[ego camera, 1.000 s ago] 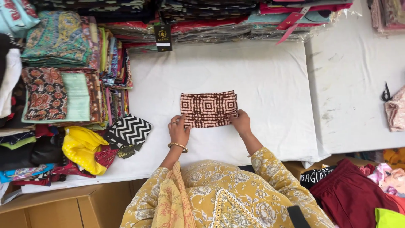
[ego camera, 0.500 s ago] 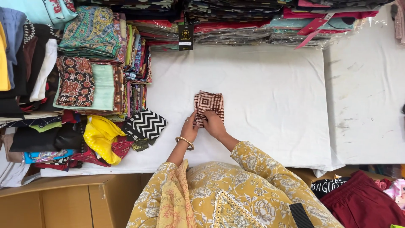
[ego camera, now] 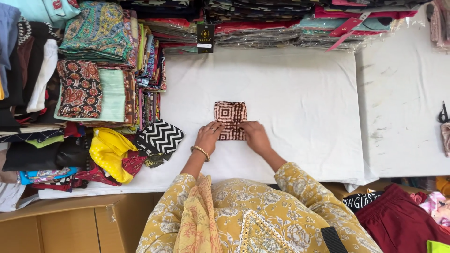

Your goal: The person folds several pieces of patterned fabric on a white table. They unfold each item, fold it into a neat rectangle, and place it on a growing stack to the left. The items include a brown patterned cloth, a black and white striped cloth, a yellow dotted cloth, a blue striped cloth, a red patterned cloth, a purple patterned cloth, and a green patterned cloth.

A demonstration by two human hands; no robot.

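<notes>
A folded brown-and-white patterned cloth (ego camera: 230,120) lies near the middle of the frame on the white-covered bench (ego camera: 300,93), folded into a small upright rectangle whose long axis runs from the upper part of the frame down toward the person. Both hands meet it at its lower end: the left hand (ego camera: 209,136), with a gold bangle on the wrist, rests flat with its fingers on the lower left corner, and the right hand (ego camera: 253,136) lies flat on the lower right edge. Neither grip is clenched; both are spread, pressing down on the cloth rather than grasping it. The cloth therefore lies just above and between the two hands, and the two look about equally near to it. To the left of the frame a black-and-white zigzag cloth (ego camera: 161,137) and a yellow cloth (ego camera: 108,152) lie beside stacks of folded fabrics (ego camera: 98,84), well apart from the hands. Packaged fabrics (ego camera: 281,28) line the top edge.
</notes>
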